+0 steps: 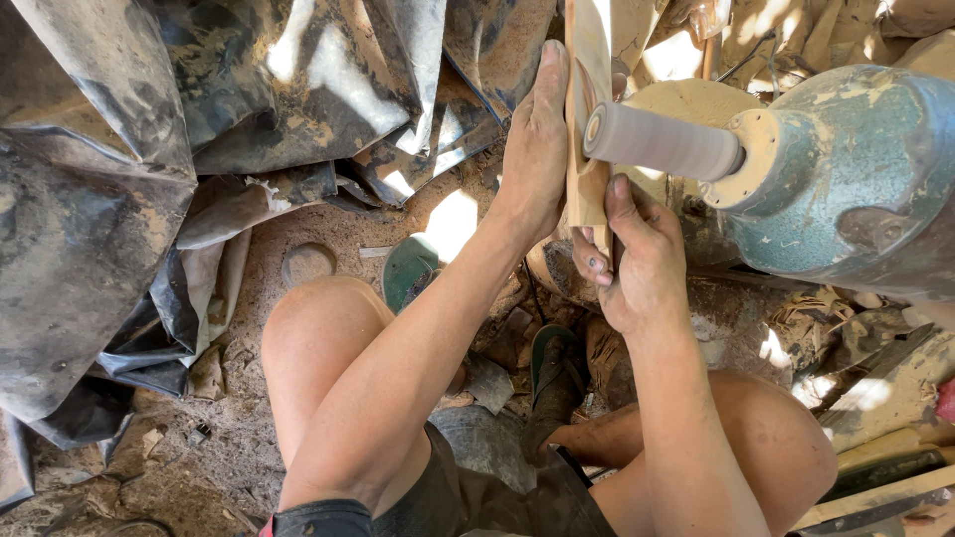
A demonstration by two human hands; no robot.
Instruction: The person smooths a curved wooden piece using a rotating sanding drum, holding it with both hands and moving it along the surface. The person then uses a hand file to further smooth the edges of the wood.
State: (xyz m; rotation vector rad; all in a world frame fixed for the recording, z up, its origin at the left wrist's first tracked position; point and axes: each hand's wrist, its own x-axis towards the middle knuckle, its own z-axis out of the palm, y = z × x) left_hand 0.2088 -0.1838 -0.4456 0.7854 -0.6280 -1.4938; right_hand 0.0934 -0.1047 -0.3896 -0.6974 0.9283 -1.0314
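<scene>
Wood piece [587, 129]: a thin, flat, pale slab seen edge-on, smooth and dusty, standing upright between the two hands and pressed against a grey sanding drum [662, 142]. That drum is a short cylinder with a fine gritty surface and a round metal end, sticking out sideways from a bulky motor housing [846, 169] painted blue-green, chipped and powdered with tan dust. The left hand [535, 139] lies flat along the far face of the slab, fingers straight and together, palm pressing on the wood. The right hand [642, 254] is clamped on the lower end of the slab, fingers curled around its edge and thumb pointing up just below the drum. So the slab rises out of the right grip, with the drum touching it just above that thumb. Below, two bare knees bend over a dirt floor [239, 438] strewn with sawdust and scraps. Green sandals [410, 268] sit near the feet. Crumpled black plastic sheeting [99, 199], smeared with dust, covers the left side. Wooden offcuts and long tools [885, 477] lie at the lower right.
</scene>
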